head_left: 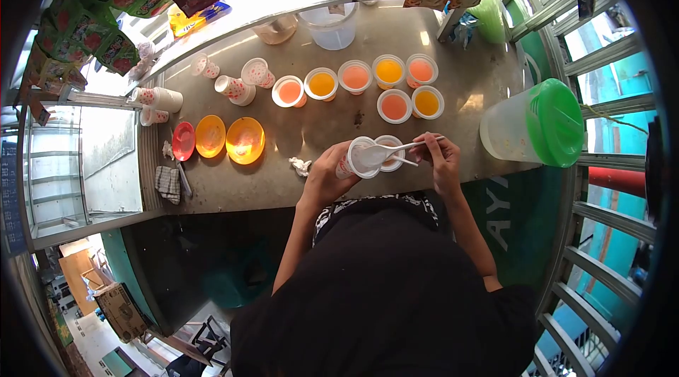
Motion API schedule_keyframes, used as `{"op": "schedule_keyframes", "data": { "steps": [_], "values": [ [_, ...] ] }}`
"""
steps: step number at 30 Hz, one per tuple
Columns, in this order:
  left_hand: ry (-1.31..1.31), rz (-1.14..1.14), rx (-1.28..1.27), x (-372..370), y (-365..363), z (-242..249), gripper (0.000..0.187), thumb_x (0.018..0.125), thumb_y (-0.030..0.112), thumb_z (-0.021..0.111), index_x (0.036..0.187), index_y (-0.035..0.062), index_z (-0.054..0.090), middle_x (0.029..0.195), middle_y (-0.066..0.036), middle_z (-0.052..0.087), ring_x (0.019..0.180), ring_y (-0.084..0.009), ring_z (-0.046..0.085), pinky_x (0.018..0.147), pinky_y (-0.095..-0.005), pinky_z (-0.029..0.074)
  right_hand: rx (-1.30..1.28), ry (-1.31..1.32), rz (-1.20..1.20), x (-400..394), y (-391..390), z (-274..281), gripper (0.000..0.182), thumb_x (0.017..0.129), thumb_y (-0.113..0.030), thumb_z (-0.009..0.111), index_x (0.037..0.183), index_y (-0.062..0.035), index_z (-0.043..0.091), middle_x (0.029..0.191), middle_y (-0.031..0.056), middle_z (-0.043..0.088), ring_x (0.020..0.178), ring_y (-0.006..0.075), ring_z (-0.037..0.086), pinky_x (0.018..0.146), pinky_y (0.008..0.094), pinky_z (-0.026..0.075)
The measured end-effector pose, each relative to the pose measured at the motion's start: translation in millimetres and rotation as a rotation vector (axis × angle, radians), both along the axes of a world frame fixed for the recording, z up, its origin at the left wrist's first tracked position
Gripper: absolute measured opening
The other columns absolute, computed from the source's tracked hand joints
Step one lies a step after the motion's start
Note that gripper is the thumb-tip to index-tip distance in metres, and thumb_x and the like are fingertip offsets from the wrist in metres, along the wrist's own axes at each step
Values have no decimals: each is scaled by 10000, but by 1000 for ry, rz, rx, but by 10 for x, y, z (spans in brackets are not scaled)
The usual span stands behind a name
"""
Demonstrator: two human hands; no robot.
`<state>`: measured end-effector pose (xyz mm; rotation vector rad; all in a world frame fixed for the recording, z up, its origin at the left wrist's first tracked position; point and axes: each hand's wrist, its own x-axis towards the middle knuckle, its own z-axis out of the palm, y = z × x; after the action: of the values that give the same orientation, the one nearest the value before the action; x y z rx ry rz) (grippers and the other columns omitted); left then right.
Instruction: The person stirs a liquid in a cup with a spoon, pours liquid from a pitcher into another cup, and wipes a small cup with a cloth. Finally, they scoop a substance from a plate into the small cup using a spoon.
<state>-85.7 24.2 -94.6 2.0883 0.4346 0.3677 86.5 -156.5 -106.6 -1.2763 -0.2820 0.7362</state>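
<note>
My left hand (328, 173) is wrapped around a clear plastic cup (356, 144) with red print, tilted slightly over the table's front edge. In my right hand (440, 158) is a white spoon (416, 144), pinched by its handle, its bowl over the mouth of that cup. What the cup holds looks whitish and is hard to make out. Close behind stands another cup (390, 166), partly hidden by the first cup and the spoon. A second thin white handle (407, 160) shows near it. Farther back, several cups of pink drink (354, 76) and orange drink (322, 83) stand grouped.
A large pitcher with a green lid (555, 122) stands right. Left are a red plate (184, 141), two orange plates (245, 141), stacked cups (233, 88) and a folded cloth (167, 183). Crumpled tissue (300, 166) lies near my left hand. A clear bucket (332, 32) stands behind; sachets (106, 23) hang above.
</note>
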Motion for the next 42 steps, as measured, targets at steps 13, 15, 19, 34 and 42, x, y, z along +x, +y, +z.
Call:
{"op": "schedule_keyframes", "data": {
  "steps": [13,15,19,34,42],
  "values": [
    [75,130,-80,-224,31,-197,544,657,88,769,1164,15,586,1149,-165,624,1055,-316,612,895,-382,492,123,24,51,73,-180,72,248,1008,-169,458,1014,15,624,883,75,646,808,107,591,743,243,478],
    [70,99,-25,-256,-5,-238,548,641,92,765,1155,16,590,1159,-167,614,1070,-322,599,912,-388,479,155,19,83,-20,-91,202,226,1005,-144,463,1015,15,624,889,67,644,813,106,585,748,245,476],
    [64,81,35,-303,-97,-424,551,616,82,765,1137,14,600,1155,-158,599,1062,-331,590,908,-385,476,38,-668,376,-208,175,416,173,892,-83,623,1051,-14,626,852,64,623,803,157,583,719,288,476],
    [-116,296,-134,-198,-327,-656,538,636,12,716,1157,7,579,1071,-140,611,1011,-300,597,899,-358,481,-149,-901,205,34,36,663,303,782,-70,705,1077,-49,639,821,66,581,707,168,518,651,286,438],
    [159,277,103,-799,621,289,456,733,5,651,1182,50,580,1116,-134,618,1031,-258,601,778,-349,506,-237,-1006,10,61,155,919,252,809,-34,670,1060,-38,647,846,69,596,712,148,518,659,269,433]
  ]
}}
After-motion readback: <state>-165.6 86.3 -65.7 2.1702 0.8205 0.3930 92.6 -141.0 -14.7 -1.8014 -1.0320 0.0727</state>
